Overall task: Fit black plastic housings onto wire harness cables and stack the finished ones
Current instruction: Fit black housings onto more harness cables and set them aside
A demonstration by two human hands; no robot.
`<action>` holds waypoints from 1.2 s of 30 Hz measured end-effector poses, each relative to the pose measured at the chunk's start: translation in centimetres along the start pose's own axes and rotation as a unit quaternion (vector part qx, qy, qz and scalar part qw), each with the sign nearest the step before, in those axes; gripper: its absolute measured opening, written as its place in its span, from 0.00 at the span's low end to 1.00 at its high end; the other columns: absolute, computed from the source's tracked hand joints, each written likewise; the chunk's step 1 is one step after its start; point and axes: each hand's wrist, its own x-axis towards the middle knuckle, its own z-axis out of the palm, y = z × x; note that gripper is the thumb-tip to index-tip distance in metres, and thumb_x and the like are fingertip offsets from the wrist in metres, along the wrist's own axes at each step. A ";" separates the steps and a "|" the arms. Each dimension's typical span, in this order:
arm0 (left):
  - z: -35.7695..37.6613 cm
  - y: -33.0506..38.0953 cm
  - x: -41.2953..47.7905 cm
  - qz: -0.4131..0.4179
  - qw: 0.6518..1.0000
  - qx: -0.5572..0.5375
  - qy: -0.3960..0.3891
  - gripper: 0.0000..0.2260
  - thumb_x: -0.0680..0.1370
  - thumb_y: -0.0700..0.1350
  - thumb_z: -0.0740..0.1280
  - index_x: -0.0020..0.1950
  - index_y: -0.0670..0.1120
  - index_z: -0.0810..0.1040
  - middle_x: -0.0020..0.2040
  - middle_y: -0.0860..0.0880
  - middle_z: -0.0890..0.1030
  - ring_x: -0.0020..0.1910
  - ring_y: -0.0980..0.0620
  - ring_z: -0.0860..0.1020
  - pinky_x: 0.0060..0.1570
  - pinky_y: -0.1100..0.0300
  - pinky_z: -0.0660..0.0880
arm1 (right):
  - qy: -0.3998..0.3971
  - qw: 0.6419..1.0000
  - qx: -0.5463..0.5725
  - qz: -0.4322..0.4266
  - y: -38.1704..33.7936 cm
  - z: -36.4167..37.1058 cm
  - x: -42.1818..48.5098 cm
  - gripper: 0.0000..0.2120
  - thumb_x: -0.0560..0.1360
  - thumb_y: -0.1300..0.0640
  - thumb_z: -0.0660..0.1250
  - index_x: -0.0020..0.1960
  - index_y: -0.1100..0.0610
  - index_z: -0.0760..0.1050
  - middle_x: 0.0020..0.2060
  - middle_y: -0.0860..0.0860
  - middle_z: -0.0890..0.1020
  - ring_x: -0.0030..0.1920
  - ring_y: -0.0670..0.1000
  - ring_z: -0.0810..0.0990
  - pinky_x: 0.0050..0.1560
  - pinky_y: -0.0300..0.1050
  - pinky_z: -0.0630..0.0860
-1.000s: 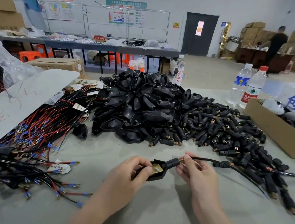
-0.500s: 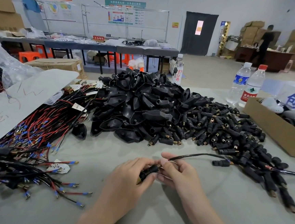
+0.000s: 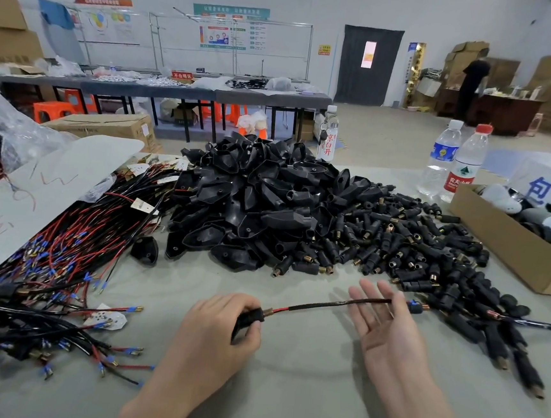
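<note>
Red 京白开 marks a bottle (image 3: 328, 136); left hand (image 3: 213, 333) grips a black housing (image 3: 248, 318).

The left grip (image 3: 210, 331) and right grip (image 3: 386, 332) are bare hands on bare forearms (uncovered to the frame edge).

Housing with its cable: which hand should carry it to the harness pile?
Left. The left hand grips the housing, and the harness pile lies on its side; the right hand is open.
</note>
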 end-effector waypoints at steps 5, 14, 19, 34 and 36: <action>0.9 -0.4 -0.1 0.005 0.999 0.043 0.015 0.11 0.74 0.44 0.69 0.56 0.52 0.79 0.48 0.62 0.80 0.49 0.62 0.76 0.54 0.63 0.68 | -0.010 1.000 -0.023 -0.011 -0.2 -0.2 -0.1 0.10 0.85 0.54 0.58 0.58 0.56 0.77 0.47 0.54 0.87 0.44 0.53 0.88 0.39 0.43 0.84; 2.9 1.2 0.4 0.066 0.994 0.078 0.047 0.14 0.79 0.53 0.60 0.56 0.50 0.81 0.49 0.58 0.82 0.49 0.56 0.80 0.54 0.54 0.75 | -0.021 0.997 -0.068 -0.031 -0.1 0.0 -0.1 0.07 0.83 0.56 0.62 0.59 0.54 0.77 0.49 0.55 0.87 0.45 0.56 0.87 0.37 0.44 0.83; 2.6 0.1 0.2 0.043 0.990 0.126 0.039 0.05 0.75 0.48 0.71 0.48 0.50 0.83 0.43 0.56 0.82 0.42 0.52 0.81 0.49 0.52 0.77 | -0.007 0.996 -0.083 -0.040 -0.3 -0.2 0.0 0.14 0.85 0.50 0.55 0.57 0.54 0.78 0.48 0.55 0.87 0.47 0.56 0.87 0.37 0.43 0.83; -8.2 -4.8 1.0 0.167 0.927 0.333 0.025 0.16 0.80 0.51 0.56 0.47 0.51 0.83 0.39 0.54 0.81 0.37 0.50 0.81 0.49 0.54 0.78 | -0.054 0.990 -0.113 0.066 2.3 2.8 -4.7 0.11 0.84 0.55 0.58 0.54 0.56 0.79 0.50 0.53 0.86 0.46 0.54 0.87 0.37 0.42 0.84; -12.3 -7.4 0.7 0.176 0.905 0.384 0.048 0.14 0.80 0.49 0.57 0.48 0.50 0.83 0.40 0.52 0.82 0.38 0.48 0.81 0.51 0.52 0.78 | -0.102 0.980 -0.135 0.106 4.4 5.0 -6.3 0.12 0.84 0.53 0.60 0.56 0.56 0.80 0.51 0.55 0.87 0.47 0.55 0.87 0.37 0.42 0.83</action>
